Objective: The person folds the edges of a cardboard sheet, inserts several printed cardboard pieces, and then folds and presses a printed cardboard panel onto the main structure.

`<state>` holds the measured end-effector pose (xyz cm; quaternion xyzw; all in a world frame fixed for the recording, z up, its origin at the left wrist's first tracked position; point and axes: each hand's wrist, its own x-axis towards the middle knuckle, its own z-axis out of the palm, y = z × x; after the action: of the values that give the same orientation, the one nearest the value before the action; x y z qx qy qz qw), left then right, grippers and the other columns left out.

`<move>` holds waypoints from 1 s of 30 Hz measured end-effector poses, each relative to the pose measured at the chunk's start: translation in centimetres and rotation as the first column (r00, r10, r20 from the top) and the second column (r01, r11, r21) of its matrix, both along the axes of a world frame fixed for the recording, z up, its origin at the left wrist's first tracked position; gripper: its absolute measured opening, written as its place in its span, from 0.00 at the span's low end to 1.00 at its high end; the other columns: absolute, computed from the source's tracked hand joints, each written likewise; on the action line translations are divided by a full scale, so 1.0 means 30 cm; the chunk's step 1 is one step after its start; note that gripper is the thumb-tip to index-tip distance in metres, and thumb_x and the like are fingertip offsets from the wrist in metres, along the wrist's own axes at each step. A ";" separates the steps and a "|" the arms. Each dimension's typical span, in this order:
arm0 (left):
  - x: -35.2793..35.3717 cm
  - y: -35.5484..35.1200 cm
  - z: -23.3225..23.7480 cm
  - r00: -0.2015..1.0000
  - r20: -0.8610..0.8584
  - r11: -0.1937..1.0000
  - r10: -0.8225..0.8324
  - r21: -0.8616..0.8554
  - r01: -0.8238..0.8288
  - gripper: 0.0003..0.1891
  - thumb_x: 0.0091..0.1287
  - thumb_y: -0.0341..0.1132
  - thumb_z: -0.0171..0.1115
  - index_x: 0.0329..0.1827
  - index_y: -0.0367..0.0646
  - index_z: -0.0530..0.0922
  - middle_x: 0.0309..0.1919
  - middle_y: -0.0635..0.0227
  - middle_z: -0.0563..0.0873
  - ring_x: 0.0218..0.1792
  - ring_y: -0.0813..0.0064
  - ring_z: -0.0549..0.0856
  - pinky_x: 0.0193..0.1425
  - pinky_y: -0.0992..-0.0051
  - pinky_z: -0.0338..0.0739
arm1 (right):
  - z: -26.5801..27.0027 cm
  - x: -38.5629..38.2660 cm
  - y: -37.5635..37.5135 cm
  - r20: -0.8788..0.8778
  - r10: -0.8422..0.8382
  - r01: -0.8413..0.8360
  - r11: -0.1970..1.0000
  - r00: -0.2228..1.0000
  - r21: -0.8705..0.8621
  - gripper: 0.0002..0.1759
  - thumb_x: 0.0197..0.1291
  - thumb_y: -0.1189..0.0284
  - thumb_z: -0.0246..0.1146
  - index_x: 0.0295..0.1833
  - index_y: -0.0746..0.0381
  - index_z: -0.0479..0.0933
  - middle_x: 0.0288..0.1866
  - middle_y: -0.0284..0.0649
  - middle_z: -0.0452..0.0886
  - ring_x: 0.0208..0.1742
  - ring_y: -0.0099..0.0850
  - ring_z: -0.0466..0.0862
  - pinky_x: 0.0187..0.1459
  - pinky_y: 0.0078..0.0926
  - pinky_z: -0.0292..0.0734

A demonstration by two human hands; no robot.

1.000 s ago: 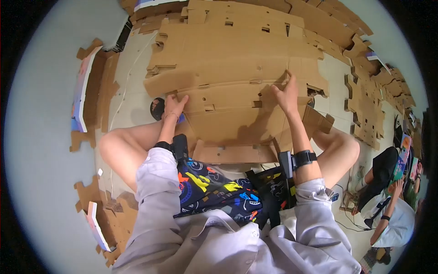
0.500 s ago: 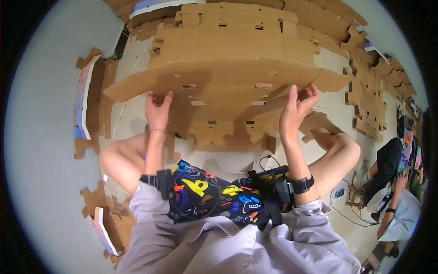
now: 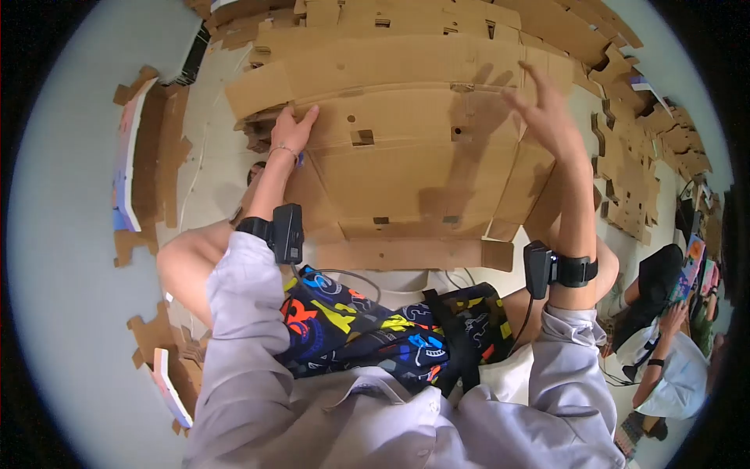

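A large brown cardboard sheet with fold lines and small slots lies spread out before my crossed legs. At its left edge, below a long side flap, my left hand grips the cardboard, thumb on the upper face and the other fingers partly hidden. My right hand is raised over the right end of the sheet, fingers spread and holding nothing. Its shadow falls on the cardboard. Along the far side runs a creased panel. A narrow flap folds out at the near side.
More flattened cardboard lies behind the sheet, and stacked cut pieces stand at the right. Open printed boxes rest along the left wall. At the far right another person sits handling a colourful box, near cables on the floor.
The raised panel that both hands held has tipped down flat, away from me. My right hand has let go and lifted upward to the right; my left hand has shifted slightly right and up.
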<state>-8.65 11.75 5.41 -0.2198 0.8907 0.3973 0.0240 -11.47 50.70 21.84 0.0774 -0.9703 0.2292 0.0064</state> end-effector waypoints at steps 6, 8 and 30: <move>0.017 0.098 -0.053 0.996 -0.092 0.998 -0.012 0.058 0.018 0.35 0.60 0.59 0.61 0.54 0.33 0.71 0.51 0.42 0.79 0.56 0.46 0.78 0.59 0.60 0.71 | -0.417 -0.118 0.381 0.319 0.009 -0.081 0.974 0.948 0.213 0.30 0.61 0.53 0.58 0.62 0.63 0.70 0.52 0.57 0.79 0.57 0.50 0.77 0.59 0.41 0.70; 0.041 0.127 -0.083 0.996 -0.088 0.999 0.004 0.053 0.001 0.34 0.60 0.58 0.60 0.56 0.34 0.70 0.53 0.42 0.78 0.56 0.45 0.77 0.59 0.60 0.71 | -0.508 0.004 0.356 0.294 -0.037 -0.044 0.964 0.955 0.263 0.34 0.58 0.50 0.59 0.65 0.59 0.68 0.54 0.60 0.77 0.57 0.53 0.77 0.60 0.42 0.69; 0.057 0.226 -0.226 0.998 -0.059 0.773 -0.010 -0.634 -0.030 0.24 0.67 0.51 0.50 0.54 0.38 0.71 0.47 0.53 0.74 0.48 0.51 0.73 0.53 0.55 0.67 | -0.790 0.049 0.155 -0.309 -0.286 0.345 0.925 0.907 0.157 0.16 0.62 0.63 0.54 0.46 0.66 0.72 0.43 0.55 0.73 0.46 0.54 0.73 0.48 0.48 0.67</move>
<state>-6.94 18.53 -1.37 -0.2076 0.9716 0.0801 -0.0801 -10.00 55.36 -1.87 -0.0494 -0.9777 0.1091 0.1726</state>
